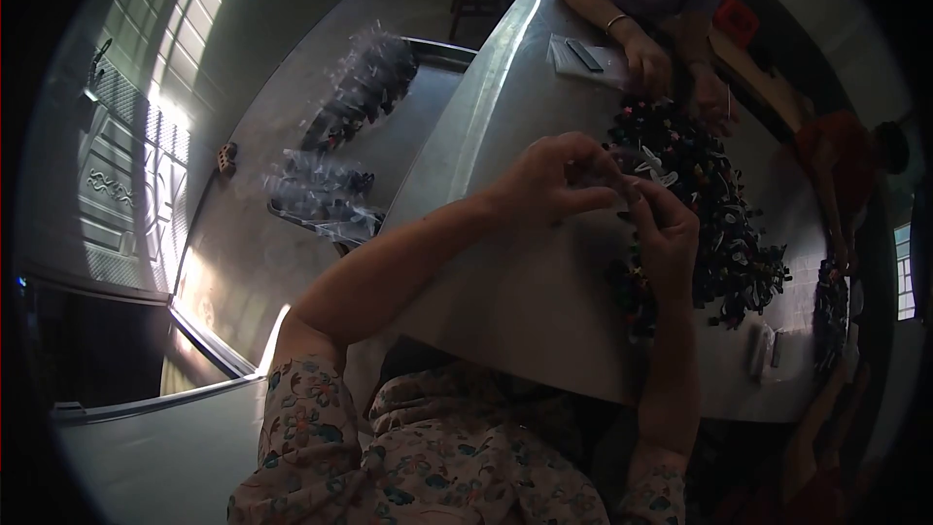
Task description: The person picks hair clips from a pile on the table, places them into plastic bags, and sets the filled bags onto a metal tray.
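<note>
Fingers [589, 199] of left hand [537, 178] and right hand [671, 235] pinch a small indistinct item [626, 182]; many dark pieces [724, 209] lie loose on the desk [525, 301], while clear-wrapped bundles [374, 78] look finished.

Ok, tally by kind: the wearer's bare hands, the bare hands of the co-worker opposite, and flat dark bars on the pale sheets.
Wearer's left hand and right hand: 2
Co-worker's hands: 2
Flat dark rectangular bar: 1
Total: 5
</note>
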{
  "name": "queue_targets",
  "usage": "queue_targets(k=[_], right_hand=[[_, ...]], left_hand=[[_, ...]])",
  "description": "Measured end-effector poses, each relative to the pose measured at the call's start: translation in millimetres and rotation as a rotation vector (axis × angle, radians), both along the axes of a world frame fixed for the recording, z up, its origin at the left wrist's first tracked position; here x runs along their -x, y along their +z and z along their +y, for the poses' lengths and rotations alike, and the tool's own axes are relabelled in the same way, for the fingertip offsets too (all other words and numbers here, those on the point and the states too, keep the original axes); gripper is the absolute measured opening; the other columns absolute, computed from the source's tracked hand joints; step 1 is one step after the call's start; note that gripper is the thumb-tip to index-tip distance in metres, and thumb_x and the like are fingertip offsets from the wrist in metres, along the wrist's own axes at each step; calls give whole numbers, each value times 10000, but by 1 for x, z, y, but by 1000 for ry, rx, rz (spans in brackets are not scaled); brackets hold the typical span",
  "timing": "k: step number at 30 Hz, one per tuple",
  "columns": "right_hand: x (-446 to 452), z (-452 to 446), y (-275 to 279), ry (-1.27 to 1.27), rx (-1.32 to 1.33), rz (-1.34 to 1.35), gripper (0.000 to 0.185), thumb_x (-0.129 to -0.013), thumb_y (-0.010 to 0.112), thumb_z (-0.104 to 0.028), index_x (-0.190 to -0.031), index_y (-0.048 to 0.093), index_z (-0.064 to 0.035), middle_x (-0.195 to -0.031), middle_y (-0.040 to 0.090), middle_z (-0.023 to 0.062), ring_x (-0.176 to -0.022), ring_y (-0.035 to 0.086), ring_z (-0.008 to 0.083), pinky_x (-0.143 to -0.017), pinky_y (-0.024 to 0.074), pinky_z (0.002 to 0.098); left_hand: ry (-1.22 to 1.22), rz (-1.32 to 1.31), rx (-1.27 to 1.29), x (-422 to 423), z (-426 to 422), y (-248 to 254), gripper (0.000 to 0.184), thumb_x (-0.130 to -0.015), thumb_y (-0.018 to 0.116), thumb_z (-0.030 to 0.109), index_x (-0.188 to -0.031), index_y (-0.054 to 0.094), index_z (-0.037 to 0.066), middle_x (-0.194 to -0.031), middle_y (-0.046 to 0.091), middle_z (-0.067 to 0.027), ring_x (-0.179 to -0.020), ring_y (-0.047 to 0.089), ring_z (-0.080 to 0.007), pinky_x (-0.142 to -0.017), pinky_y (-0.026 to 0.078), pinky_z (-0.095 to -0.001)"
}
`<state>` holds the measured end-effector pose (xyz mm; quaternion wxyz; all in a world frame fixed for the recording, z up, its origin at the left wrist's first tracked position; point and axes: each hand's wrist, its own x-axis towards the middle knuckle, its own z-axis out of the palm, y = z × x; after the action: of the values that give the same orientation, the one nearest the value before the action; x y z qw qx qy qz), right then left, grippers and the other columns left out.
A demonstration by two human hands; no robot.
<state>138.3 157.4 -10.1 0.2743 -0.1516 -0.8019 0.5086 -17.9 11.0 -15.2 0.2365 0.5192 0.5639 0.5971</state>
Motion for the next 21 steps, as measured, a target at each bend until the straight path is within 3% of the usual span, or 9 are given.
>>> queue_targets(k=[3,6,12,15,21], right_hand=[[1,-2,3,-9,14,-17,184,-963,634,-98,-1108,718,-22,-986,698,19,-862,611,63,-778,480,214],[1,-3,4,28,77,33,182,-972,619,-98,-1106,714,-18,-1003,702,30,-877,625,72,-788,486,219],[1,-4,9,66,116,64,189,-994,597,-119,-1096,694,8,-1018,704,32,-924,623,75,-833,480,220],[3,-8,13,91,276,103,172,-990,607,-112,-1077,691,9,-1015,701,34,-947,618,74,-843,476,219],[0,-4,9,125,271,13,149,-962,657,-121,-1026,700,7,-927,706,29,-858,626,71,-781,487,217]], left_hand=[[40,-217,6,-8,-3,8,194,-911,712,108,-1052,683,-22,-1007,702,-77,-933,675,-110,-836,558,-260],[150,-238,-22,-7,1,0,160,-934,682,97,-1039,692,-24,-909,719,-64,-851,680,-96,-785,561,-234],[114,-266,-31,-8,2,-1,159,-940,676,93,-1050,680,-23,-907,722,-66,-829,676,-89,-764,561,-229],[100,-291,-58,-8,2,-2,148,-941,672,87,-1037,673,-25,-909,722,-67,-826,677,-92,-763,563,-236],[80,-286,-36,-6,1,1,166,-920,707,115,-1011,671,-19,-904,717,-70,-836,678,-99,-780,563,-249]])
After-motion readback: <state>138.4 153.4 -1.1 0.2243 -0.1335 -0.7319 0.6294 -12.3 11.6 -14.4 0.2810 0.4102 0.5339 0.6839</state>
